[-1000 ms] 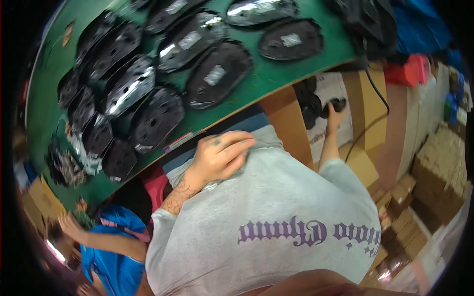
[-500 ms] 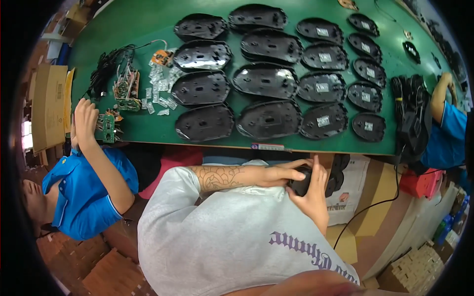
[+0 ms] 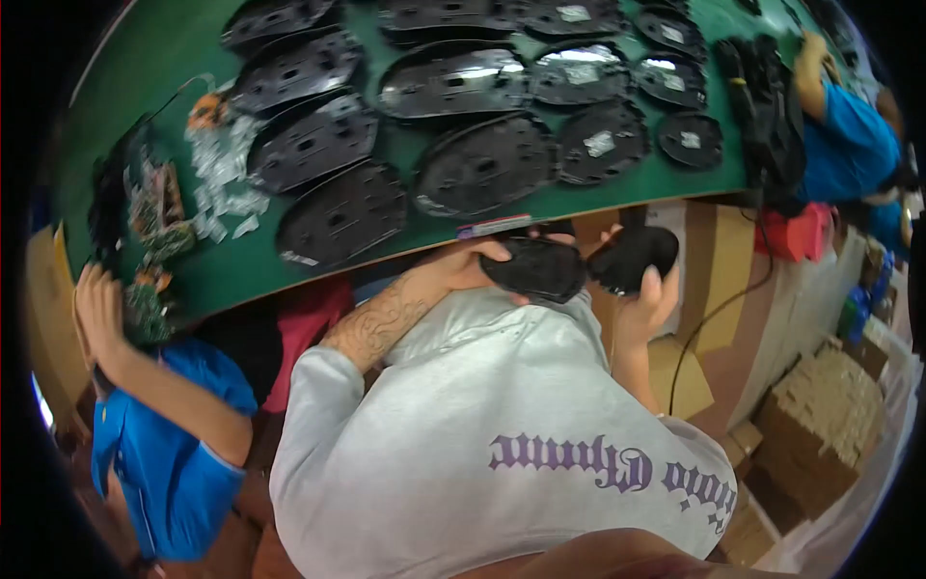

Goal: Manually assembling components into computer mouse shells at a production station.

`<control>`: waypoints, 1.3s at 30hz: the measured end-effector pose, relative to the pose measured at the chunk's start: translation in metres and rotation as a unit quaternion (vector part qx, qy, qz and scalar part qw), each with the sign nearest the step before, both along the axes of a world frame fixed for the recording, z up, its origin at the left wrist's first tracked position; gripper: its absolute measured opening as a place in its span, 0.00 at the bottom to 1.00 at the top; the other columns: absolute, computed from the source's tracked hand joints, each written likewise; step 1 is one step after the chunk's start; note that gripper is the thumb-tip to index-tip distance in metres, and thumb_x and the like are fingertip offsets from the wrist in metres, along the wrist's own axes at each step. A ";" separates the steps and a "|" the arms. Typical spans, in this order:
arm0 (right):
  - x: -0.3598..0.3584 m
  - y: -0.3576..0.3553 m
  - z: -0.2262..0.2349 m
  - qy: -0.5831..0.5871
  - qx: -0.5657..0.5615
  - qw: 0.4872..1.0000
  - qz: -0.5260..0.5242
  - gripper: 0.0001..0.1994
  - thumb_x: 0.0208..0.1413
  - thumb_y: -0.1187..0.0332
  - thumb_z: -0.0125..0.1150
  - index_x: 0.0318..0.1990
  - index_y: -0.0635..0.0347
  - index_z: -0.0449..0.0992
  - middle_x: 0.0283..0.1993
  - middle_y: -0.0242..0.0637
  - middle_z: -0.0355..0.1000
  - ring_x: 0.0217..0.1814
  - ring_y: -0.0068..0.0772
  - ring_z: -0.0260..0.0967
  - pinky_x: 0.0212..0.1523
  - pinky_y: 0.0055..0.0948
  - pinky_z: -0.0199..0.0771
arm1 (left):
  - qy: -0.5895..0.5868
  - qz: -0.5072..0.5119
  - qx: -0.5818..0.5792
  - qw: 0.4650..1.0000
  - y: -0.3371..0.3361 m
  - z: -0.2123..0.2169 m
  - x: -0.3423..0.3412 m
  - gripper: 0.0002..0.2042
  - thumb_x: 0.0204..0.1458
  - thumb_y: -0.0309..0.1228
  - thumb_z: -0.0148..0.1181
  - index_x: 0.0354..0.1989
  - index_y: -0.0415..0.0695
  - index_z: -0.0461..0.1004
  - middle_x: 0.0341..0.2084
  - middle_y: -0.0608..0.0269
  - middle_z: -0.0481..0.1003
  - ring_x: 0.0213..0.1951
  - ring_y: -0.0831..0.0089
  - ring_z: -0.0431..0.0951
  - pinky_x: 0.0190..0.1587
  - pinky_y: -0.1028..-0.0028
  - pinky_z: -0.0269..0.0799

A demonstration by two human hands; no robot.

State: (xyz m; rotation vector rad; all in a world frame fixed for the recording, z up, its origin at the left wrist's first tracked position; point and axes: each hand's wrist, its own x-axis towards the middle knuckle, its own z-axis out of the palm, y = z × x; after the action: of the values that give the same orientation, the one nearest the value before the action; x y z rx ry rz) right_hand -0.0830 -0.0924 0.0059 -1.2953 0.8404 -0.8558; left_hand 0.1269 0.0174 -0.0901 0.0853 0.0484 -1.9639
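My left hand [image 3: 467, 266] grips a black plastic shell half [image 3: 536, 269] by its left end, thumb over its rim. In my right hand [image 3: 652, 307] is a second, rounder black plastic shell [image 3: 637, 259], with my fingers curled round its right and lower edge. Both shells are held side by side in front of my body, just below the table's near edge. Whether their edges touch is hard to tell. The nearest shell on the table is an oval black casing half [image 3: 487, 164], lying open side up.
The green table [image 3: 265, 280] bears rows of black casing shells, some with white labels. Clear plastic pieces [image 3: 220, 159] and circuit boards [image 3: 159, 217] lie at left, beside a co-worker's hand [image 3: 98, 307]. Black cables [image 3: 767, 111] are bundled at right near another person in blue [image 3: 849, 140].
My hands have moved apart, and two separate shells now show where one dark part was mostly hidden between them. The view has shifted and tilted, moving the table up and left.
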 end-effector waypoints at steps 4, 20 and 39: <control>-0.007 -0.012 0.040 0.095 0.098 0.990 0.037 0.20 0.54 0.71 0.57 0.55 0.68 0.69 0.48 0.39 0.71 0.51 0.27 0.69 0.51 0.24 0.69 | 0.003 0.015 -0.014 1.000 0.002 0.008 -0.003 0.28 0.44 0.25 0.61 0.58 0.44 0.65 0.65 0.36 0.56 0.60 0.41 0.66 0.37 0.48 0.83; -0.021 -0.016 0.040 0.224 0.200 0.824 0.480 0.31 0.42 0.59 0.74 0.54 0.66 0.75 0.55 0.42 0.70 0.54 0.35 0.69 0.53 0.33 0.67 | -0.023 0.005 0.060 0.998 -0.008 -0.024 0.007 0.28 0.54 0.29 0.57 0.64 0.37 0.59 0.62 0.40 0.62 0.61 0.40 0.66 0.54 0.31 0.66; 0.098 -0.131 0.085 0.217 -0.523 0.733 0.377 0.38 0.30 0.71 0.76 0.58 0.61 0.73 0.55 0.42 0.71 0.56 0.46 0.68 0.57 0.39 0.68 | 0.094 0.098 0.099 0.986 0.012 -0.058 -0.004 0.30 0.61 0.47 0.46 0.66 0.38 0.59 0.65 0.41 0.58 0.64 0.38 0.59 0.53 0.24 0.59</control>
State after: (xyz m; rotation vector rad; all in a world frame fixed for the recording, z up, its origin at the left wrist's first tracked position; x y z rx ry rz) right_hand 0.0146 -0.2233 0.0908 -2.6603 -0.0061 -0.2886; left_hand 0.1227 0.0294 -0.1479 0.0238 0.3627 -1.7609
